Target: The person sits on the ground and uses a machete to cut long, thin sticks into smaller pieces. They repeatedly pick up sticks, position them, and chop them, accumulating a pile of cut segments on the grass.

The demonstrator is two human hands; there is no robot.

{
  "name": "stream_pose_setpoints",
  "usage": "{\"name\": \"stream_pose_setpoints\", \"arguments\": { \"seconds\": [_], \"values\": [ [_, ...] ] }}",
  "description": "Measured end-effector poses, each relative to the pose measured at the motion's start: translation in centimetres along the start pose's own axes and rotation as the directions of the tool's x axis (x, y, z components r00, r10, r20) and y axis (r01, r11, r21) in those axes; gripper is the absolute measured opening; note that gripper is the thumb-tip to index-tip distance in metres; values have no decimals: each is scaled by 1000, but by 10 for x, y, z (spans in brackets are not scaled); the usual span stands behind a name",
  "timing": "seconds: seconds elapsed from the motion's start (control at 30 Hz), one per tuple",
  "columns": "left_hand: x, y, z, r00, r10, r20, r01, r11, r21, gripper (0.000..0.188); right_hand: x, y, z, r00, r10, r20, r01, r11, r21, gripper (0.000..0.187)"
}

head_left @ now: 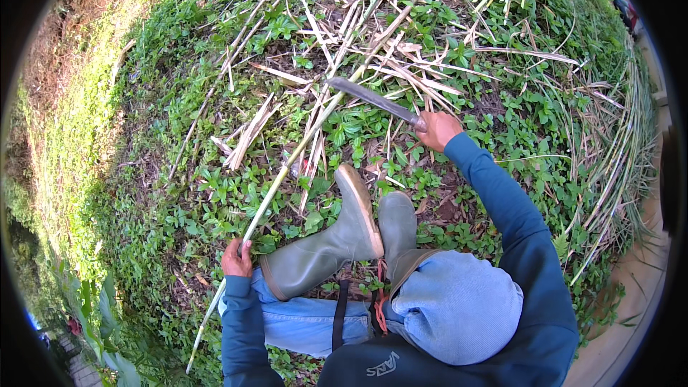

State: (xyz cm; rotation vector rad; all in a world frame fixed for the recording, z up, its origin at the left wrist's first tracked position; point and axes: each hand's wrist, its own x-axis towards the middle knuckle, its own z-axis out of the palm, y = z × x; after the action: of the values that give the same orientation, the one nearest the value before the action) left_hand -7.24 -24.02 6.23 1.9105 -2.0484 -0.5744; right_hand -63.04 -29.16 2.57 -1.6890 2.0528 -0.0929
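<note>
A long, slender green-yellow stalk (276, 185) slants from the lower left up toward the top of the view. My left hand (236, 258) is closed around it near its lower end, beside my left boot. In my right hand (438, 130) is the handle of a machete (376, 102) with a dark, worn blade. The blade points left, its tip end at the stalk's middle; whether it touches the stalk I cannot tell. Pale split strips (251, 132) lie scattered on the ground below and around the stalk.
My green rubber boots (322, 244) and jeans-clad knee (459, 308) are close below the blade. Low leafy plants (172, 122) cover the ground. More long stalks (362, 7) lie at the top, with a heap of thin green stems (620, 165) along the right, beside a pale edge (631, 294).
</note>
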Motion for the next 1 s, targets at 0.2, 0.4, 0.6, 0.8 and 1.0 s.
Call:
{"name": "stream_pose_setpoints", "arguments": {
  "seconds": [0.2,0.4,0.6,0.8,1.0],
  "values": [
    [2,-15,4,999,43,-23,-42,998,45,22,15,-12,26,986,138,-91,-123,979,160,25],
    [2,-28,-5,993,-51,109,49,999,23,32,5,-19,25,998,-2,-62,6,998,66,26],
    [7,-53,-9,976,-57,211,91,983,-160,43,1,-9,19,998,-62,-30,63,998,10,28],
    [16,-91,-6,892,-105,439,237,936,-259,54,6,2,40,967,170,-190,-142,978,152,28],
    [21,-100,-2,842,-121,526,311,905,-290,56,-1,-2,29,992,35,-125,-32,999,26,29]
  ]
}}
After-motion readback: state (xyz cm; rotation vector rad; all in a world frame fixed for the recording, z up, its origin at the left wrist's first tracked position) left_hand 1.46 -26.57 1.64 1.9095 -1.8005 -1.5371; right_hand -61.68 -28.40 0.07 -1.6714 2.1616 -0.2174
